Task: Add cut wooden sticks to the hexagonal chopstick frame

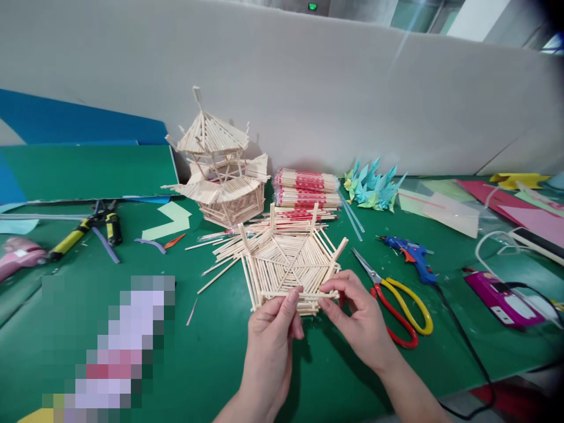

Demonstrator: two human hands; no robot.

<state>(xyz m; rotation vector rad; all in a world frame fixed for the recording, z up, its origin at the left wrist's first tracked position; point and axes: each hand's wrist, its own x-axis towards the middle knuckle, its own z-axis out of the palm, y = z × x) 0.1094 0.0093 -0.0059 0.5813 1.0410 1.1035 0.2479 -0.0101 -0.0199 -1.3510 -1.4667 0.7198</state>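
Forearms (414, 392) cropped; left hand (273, 335), right hand (363, 326) partly hide stick frame (273, 270)

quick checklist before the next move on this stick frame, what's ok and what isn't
1. Left hand gripping the near-edge stick: ok, thumb and finger pinch it.
2. Right hand steadying that stick's right end: ok.
3. Stick frame clear of loose sticks: not ok, some lie right against its far left side.
4. Scissors set down: ok, on the table.
5. Glue gun hot: cannot tell.
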